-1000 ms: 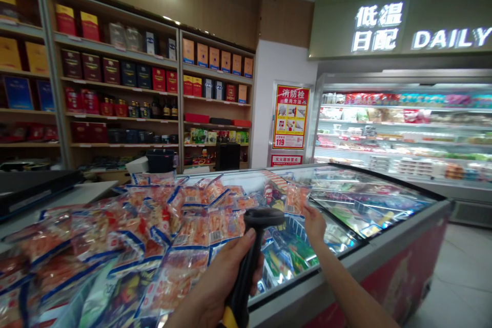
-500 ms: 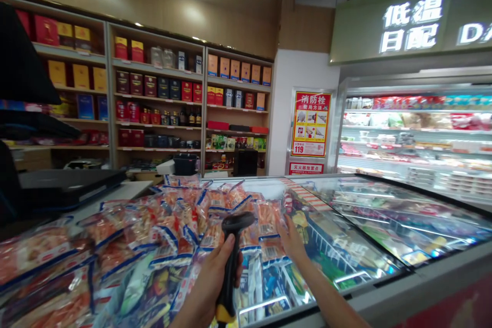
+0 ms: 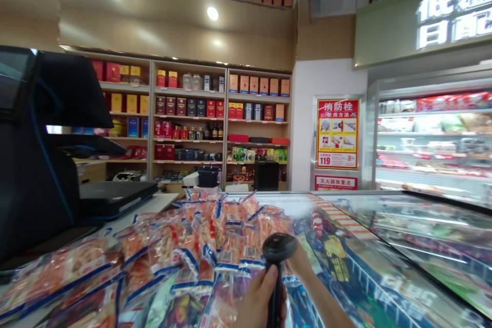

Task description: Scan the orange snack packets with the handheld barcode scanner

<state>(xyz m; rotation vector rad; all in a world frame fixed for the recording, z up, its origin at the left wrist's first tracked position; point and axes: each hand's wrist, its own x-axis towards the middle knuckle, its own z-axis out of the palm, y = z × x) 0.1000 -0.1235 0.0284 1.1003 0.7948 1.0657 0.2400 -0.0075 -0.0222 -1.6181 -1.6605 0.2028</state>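
Observation:
My left hand is wrapped round the handle of a black handheld barcode scanner, held upright at the lower middle. Behind the scanner head is my right hand; its fingers are hidden there, so I cannot see whether they hold anything. Close to both hands lie clear, blue-edged plastic packets of orange-pink food, several with barcode labels. They are heaped on top of a glass-lidded freezer. Bluish packages show around my right forearm.
A black checkout machine stands at the left beside the heap. Shelves of boxed goods line the back wall. A red and yellow fire-hydrant notice hangs right of them. A lit refrigerated display stands far right.
The view has turned left and up. The scanner has moved right in the picture, and its head now covers my right hand's fingers, which were beside a packet before.

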